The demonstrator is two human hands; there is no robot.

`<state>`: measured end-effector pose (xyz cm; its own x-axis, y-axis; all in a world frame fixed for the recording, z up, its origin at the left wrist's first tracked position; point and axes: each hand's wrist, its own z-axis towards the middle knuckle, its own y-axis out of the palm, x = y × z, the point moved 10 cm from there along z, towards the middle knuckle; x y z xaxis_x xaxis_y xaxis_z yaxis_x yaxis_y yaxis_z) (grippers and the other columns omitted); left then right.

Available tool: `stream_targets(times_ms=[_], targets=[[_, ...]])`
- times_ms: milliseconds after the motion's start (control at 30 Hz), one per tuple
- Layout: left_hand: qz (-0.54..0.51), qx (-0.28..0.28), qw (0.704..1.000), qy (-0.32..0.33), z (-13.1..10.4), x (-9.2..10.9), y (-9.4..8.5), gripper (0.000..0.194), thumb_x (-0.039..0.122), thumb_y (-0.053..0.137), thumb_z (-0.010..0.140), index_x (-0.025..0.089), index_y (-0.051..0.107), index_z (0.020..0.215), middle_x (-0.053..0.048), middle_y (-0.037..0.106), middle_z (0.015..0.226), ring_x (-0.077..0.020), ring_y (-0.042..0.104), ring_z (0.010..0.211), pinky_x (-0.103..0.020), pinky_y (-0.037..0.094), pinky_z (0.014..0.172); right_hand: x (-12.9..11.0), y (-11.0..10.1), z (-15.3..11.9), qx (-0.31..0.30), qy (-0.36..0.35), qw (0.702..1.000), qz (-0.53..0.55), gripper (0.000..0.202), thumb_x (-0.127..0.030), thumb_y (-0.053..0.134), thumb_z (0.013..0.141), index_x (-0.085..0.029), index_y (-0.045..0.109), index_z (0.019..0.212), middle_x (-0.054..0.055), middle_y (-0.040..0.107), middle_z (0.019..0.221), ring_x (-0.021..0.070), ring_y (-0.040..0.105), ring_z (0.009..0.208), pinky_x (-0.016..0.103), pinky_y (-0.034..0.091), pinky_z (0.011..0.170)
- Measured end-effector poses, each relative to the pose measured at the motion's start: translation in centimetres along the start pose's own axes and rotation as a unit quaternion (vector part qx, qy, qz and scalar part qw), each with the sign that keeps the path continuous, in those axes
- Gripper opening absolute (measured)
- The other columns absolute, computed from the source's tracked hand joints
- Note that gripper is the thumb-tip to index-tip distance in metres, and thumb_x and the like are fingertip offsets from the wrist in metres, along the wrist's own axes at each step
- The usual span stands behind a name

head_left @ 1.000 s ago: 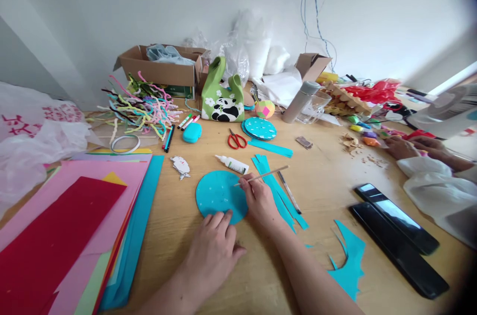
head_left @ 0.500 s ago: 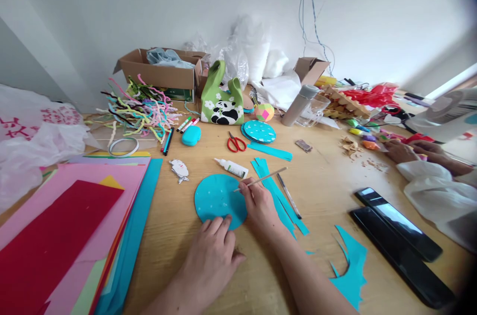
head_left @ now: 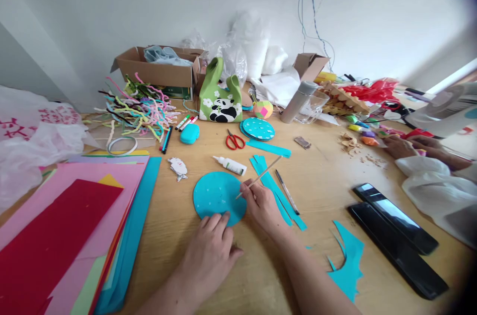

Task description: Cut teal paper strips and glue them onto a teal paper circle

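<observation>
Pressing down with the fingertips, the left hand point(head_left: 210, 250) lies flat and spread on the near edge of the blue paper disc point(head_left: 218, 197), pinning it to the wooden table point(head_left: 320, 191). The right hand point(head_left: 263, 203) is curled closed around a thin wooden stick point(head_left: 260, 177), pinched like a pen, its tip touching the disc's right side while the other end slants up and away. To my eye this is the dotting step: small pale specks are scattered over the blue surface, and the stick looks to be placing them. A further dot would call for a light, steady touch and a firm hold on the disc so it does not slide.

The disc is matte, smooth card, cut round, lying in front of the person near the middle of the table. Just beyond it lies a small white glue bottle point(head_left: 230, 165), and to the right a fan of long blue paper strips point(head_left: 276, 191) with a slim pen point(head_left: 286, 191) across them. Further back sit a stack of similar speckled discs point(head_left: 258, 128) and red-handled scissors point(head_left: 234, 141). On the left, flat coloured sheets point(head_left: 74, 215) overlap, with a fuzzy tangle of pipe cleaners point(head_left: 137, 109) behind. At the far right another person's hands point(head_left: 413, 148) rest among small bright lumps.
</observation>
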<state>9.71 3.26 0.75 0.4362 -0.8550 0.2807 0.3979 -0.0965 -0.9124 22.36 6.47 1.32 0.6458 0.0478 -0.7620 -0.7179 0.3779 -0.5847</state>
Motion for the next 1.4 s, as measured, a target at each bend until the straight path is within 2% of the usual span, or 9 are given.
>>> stream_targets(times_ms=[167, 300, 467, 567, 733, 900, 1100, 1300, 1400], targets=[[-0.002, 0.003, 1.0, -0.001, -0.1, 0.0, 0.0, 0.028, 0.031, 0.08, 0.068, 0.012, 0.066, 0.083, -0.012, 0.068, 0.113, -0.0282, 0.061, 0.096, -0.045, 0.052, 0.081, -0.1, 0.4, -0.1, -0.006, 0.001, 1.0, 0.029, 0.027, -0.032, 0.041, 0.096, -0.021, 0.054, 0.075, 0.002, 0.06, 0.073, 0.0153, 0.058, 0.066, 0.025, 0.042, 0.061], [-0.003, -0.012, 1.0, 0.0, -0.1, 0.0, 0.2, 0.028, 0.034, 0.078, 0.071, 0.012, 0.066, 0.084, -0.013, 0.067, 0.115, -0.0283, 0.06, 0.098, -0.045, 0.052, 0.083, -1.3, 1.5, -0.4, -0.031, -0.027, 0.998, 0.056, 0.026, -0.03, 0.042, 0.097, -0.02, 0.057, 0.077, 0.004, 0.063, 0.08, 0.0149, 0.059, 0.072, 0.025, 0.044, 0.067], [0.0, -0.021, 1.0, -0.006, -0.1, -0.2, 0.2, 0.028, 0.035, 0.076, 0.073, 0.012, 0.066, 0.086, -0.013, 0.067, 0.115, -0.0282, 0.06, 0.099, -0.045, 0.051, 0.084, -2.3, 2.5, -0.6, -0.054, -0.046, 0.997, 0.041, 0.027, -0.028, 0.041, 0.097, -0.02, 0.058, 0.077, 0.004, 0.064, 0.08, 0.0157, 0.06, 0.073, 0.026, 0.045, 0.069], [0.001, -0.028, 1.0, -0.004, -0.1, -0.1, 0.3, 0.028, 0.035, 0.075, 0.073, 0.012, 0.066, 0.086, -0.013, 0.066, 0.115, -0.028, 0.06, 0.099, -0.044, 0.05, 0.085, -1.6, 2.0, -0.3, -0.037, -0.026, 0.998, 0.036, 0.028, -0.031, 0.041, 0.097, -0.021, 0.058, 0.077, 0.005, 0.064, 0.08, 0.0167, 0.061, 0.073, 0.027, 0.046, 0.068], [-0.006, -0.034, 0.999, -0.006, -0.1, -0.1, 0.5, 0.027, 0.034, 0.075, 0.074, 0.012, 0.065, 0.085, -0.014, 0.066, 0.116, -0.0284, 0.06, 0.099, -0.045, 0.05, 0.083, 0.4, -0.2, 0.2, 0.047, 0.01, 0.999, -0.004, 0.028, -0.036, 0.039, 0.097, -0.021, 0.058, 0.083, 0.007, 0.065, 0.081, 0.0199, 0.062, 0.077, 0.03, 0.047, 0.07], [-0.007, -0.034, 0.999, -0.005, -0.1, -0.1, 0.5, 0.026, 0.034, 0.074, 0.075, 0.013, 0.064, 0.086, -0.013, 0.066, 0.117, -0.0284, 0.059, 0.1, -0.046, 0.049, 0.085, 0.8, 0.4, 0.5, 0.021, 0.004, 0.999, -0.03, 0.029, -0.036, 0.036, 0.097, -0.022, 0.057, 0.083, 0.007, 0.066, 0.083, 0.0199, 0.062, 0.076, 0.029, 0.046, 0.069], [-0.005, -0.036, 0.999, -0.004, -0.2, 0.0, 0.6, 0.027, 0.033, 0.075, 0.074, 0.012, 0.064, 0.087, -0.013, 0.066, 0.118, -0.0287, 0.059, 0.1, -0.046, 0.049, 0.085, 0.5, 0.6, 0.5, 0.022, -0.005, 0.999, -0.041, 0.028, -0.035, 0.035, 0.097, -0.022, 0.057, 0.084, 0.006, 0.066, 0.083, 0.0203, 0.062, 0.077, 0.029, 0.045, 0.069], [-0.007, -0.034, 0.999, -0.005, -0.1, -0.1, 0.5, 0.025, 0.033, 0.074, 0.075, 0.013, 0.063, 0.086, -0.013, 0.065, 0.118, -0.0284, 0.059, 0.1, -0.046, 0.049, 0.085, 0.8, 0.3, 0.5, 0.027, 0.002, 1.0, 0.002, 0.029, -0.034, 0.038, 0.096, -0.021, 0.058, 0.08, 0.008, 0.067, 0.087, 0.0198, 0.062, 0.077, 0.031, 0.048, 0.071], [-0.003, -0.028, 1.0, 0.0, -0.1, 0.0, 0.4, 0.024, 0.032, 0.074, 0.076, 0.013, 0.064, 0.085, -0.013, 0.065, 0.117, -0.0284, 0.059, 0.099, -0.045, 0.049, 0.083, -0.1, 0.3, 0.5, 0.025, -0.01, 0.999, 0.03, 0.028, -0.032, 0.04, 0.096, -0.021, 0.06, 0.08, 0.008, 0.067, 0.087, 0.0201, 0.063, 0.081, 0.032, 0.049, 0.074]])
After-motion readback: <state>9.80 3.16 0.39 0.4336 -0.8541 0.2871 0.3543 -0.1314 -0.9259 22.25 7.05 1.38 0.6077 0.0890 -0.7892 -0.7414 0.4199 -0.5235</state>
